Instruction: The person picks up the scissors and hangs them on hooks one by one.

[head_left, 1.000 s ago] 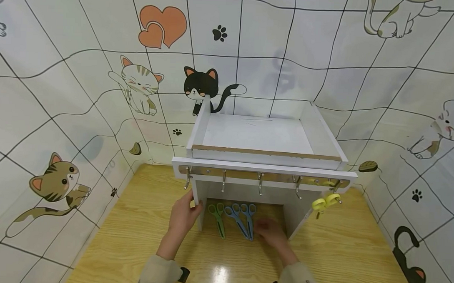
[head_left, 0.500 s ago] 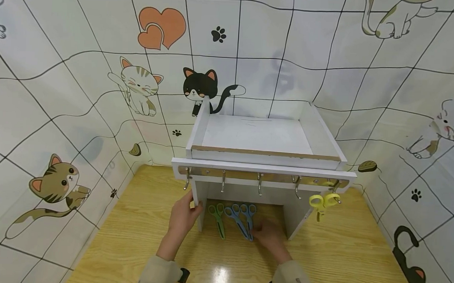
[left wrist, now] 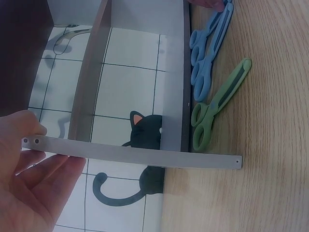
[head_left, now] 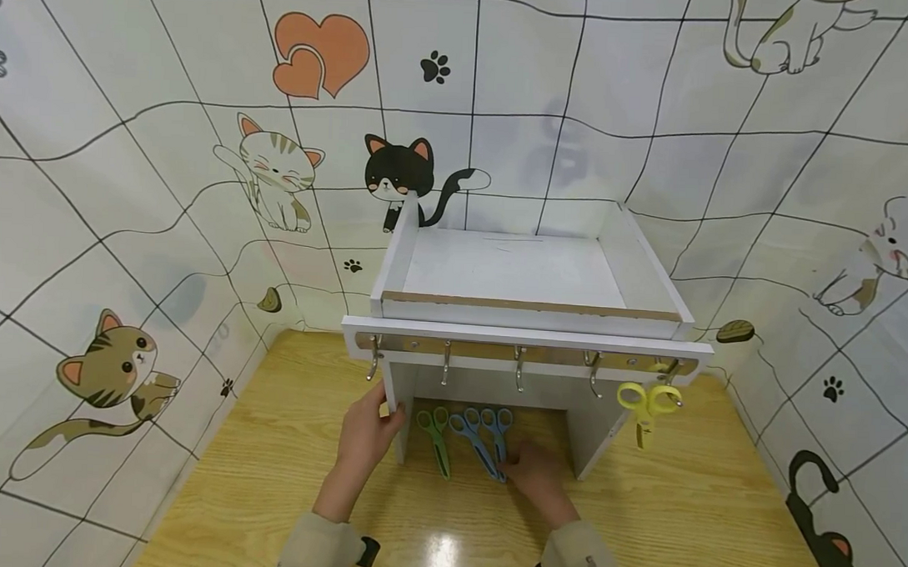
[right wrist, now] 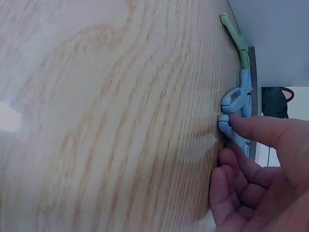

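My left hand [head_left: 366, 431] grips the left side panel of a white wooden shelf rack [head_left: 527, 334], thumb on one face and fingers on the other in the left wrist view. Under the rack lie green scissors [head_left: 438, 450] and two pairs of blue scissors, one on the left [head_left: 475, 443] and one on the right [head_left: 500, 450], handles pointing back. My right hand [head_left: 539, 476] pinches the right blue scissors near the tip between thumb and forefinger. In the right wrist view the other fingers curl loosely beside it. Yellow scissors [head_left: 645, 424] hang from the rack's rightmost hook.
A row of metal hooks [head_left: 520, 371] runs along the rack's front rail, above both hands. The rack's right side panel [head_left: 590, 430] stands beside my right hand. Behind the wooden table [head_left: 267, 477] and at its sides hangs a cat-patterned cloth [head_left: 522, 61].
My right hand has shifted slightly left and taken hold of the right blue scissors' tip. The hanging yellow scissors have swung round to face forward. The left hand stays put.
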`<state>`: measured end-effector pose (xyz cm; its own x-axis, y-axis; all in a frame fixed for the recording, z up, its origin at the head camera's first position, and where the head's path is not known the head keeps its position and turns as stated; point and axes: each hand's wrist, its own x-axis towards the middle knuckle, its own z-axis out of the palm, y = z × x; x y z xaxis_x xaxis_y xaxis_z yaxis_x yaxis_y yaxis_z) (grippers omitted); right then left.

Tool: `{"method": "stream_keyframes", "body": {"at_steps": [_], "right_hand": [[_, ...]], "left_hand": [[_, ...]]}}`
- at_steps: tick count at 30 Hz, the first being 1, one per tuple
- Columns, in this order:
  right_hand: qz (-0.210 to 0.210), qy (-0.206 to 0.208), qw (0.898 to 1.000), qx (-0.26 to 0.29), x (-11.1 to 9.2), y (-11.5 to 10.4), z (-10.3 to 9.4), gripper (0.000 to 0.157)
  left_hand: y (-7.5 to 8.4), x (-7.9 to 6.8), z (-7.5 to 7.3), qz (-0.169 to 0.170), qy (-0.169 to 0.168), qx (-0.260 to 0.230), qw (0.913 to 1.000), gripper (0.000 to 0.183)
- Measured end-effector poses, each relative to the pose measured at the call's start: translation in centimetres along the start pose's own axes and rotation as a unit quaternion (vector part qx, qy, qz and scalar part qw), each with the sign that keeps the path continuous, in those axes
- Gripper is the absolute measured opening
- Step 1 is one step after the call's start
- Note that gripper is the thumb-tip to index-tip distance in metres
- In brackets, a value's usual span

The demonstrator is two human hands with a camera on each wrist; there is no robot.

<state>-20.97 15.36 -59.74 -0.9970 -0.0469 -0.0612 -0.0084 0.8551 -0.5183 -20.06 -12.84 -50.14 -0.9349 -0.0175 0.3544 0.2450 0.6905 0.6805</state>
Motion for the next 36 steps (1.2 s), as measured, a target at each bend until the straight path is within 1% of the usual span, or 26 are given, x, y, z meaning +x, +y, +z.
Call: {"method": "stream_keyframes", "body": {"at_steps": [6,12,17,20,22,24,25,28,29,31,33,35,36], "right_hand": [[-0.001,-0.001,1.0,0.023,-0.2,0.1,-0.4,0.025],[-0.001,-0.005,0.996,0.088,-0.8,0.2,-1.2,0.022],[-0.017,0.007,0.993,0.113,-0.9,1.1,-1.3,0.019],[-0.013,0.0,0.989,0.148,-0.8,1.9,-0.8,0.018],[-0.01,-0.014,0.982,0.189,-0.7,2.4,-0.6,0.022],[-0.006,-0.039,0.97,0.24,-0.7,2.7,-0.7,0.026],[-0.011,-0.05,0.965,0.258,-0.7,2.8,-0.8,0.027],[-0.021,-0.089,0.944,0.318,-0.8,3.3,-1.3,0.027],[-0.02,-0.104,0.935,0.339,-0.9,3.4,-1.5,0.026],[-0.01,-0.135,0.913,0.384,-1.0,3.6,-1.8,0.026],[0.01,-0.161,0.888,0.43,-1.3,3.7,-2.1,0.027],[0.033,-0.176,0.866,0.467,-1.6,3.9,-2.4,0.028],[0.041,-0.179,0.857,0.481,-1.7,4.0,-2.5,0.029]], "left_hand": [[0.0,0.0,0.1,0.001,0.0,0.006,1.0,0.031],[-0.1,0.0,0.2,-0.001,-0.003,0.001,1.0,0.032],[-0.1,0.0,0.1,0.004,-0.003,0.002,1.0,0.032],[0.0,-0.1,0.0,0.005,-0.002,0.002,1.0,0.033],[0.0,-0.1,0.0,0.005,-0.001,0.003,1.0,0.033],[0.0,-0.1,-0.1,0.003,0.001,0.004,1.0,0.033],[0.0,-0.1,-0.1,0.002,0.001,0.004,1.0,0.033],[0.0,-0.1,-0.1,0.0,0.0,0.004,1.0,0.033],[0.0,-0.1,-0.1,-0.001,-0.002,0.003,1.0,0.033],[0.0,-0.1,-0.1,-0.004,-0.002,0.0,1.0,0.033],[0.0,-0.1,-0.1,-0.005,-0.003,-0.003,1.0,0.033],[0.0,-0.1,-0.1,-0.005,-0.003,-0.004,1.0,0.034],[0.1,-0.1,-0.2,-0.005,-0.002,-0.003,1.0,0.034]]}}
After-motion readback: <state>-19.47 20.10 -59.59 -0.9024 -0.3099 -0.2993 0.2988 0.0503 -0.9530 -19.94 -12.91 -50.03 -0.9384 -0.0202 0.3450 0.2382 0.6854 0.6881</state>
